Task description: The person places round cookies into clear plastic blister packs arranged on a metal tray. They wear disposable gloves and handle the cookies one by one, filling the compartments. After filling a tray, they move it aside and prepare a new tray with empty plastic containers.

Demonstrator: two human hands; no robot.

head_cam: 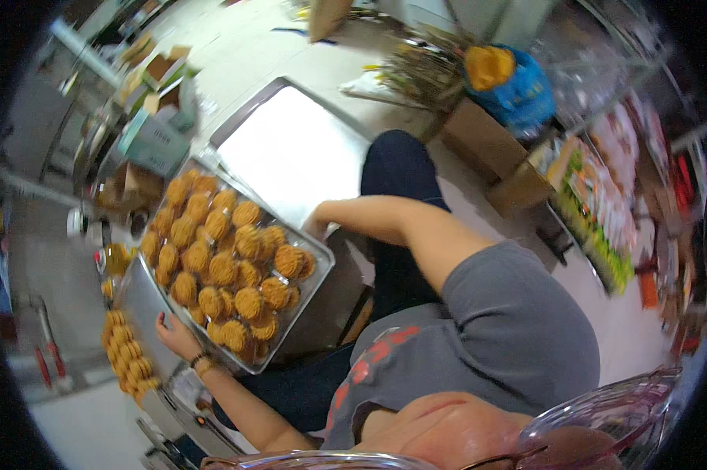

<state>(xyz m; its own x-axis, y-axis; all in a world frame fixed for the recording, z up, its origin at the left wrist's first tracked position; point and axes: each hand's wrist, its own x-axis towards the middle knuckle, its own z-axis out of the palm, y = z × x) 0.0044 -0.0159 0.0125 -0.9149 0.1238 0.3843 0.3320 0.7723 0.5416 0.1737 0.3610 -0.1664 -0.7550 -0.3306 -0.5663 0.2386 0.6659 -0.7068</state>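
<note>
A metal tray [298, 294] heaped with round golden-brown cookies [221, 267], seemingly in clear plastic packaging, lies tilted before me. My left hand [178, 338], with bands at the wrist, is by the tray's left side over a grey metal surface [148, 299]; its fingers are apart and nothing shows in them. My right hand [317, 220] reaches down at the far right edge of the cookie tray, beside a second metal tray [245, 120] with a bright white inside. The fingers of that hand are blurred and partly hidden, so its grip is unclear.
More cookies [127, 355] are stacked at the left. Beyond the trays stand open cartons [154, 144] and a bottle of yellow liquid [115, 258]. On the right are a cardboard box [480, 141], a blue bag [518, 91] and shelving with colourful packages [600, 205]. My knee [397, 164] is beside the white tray.
</note>
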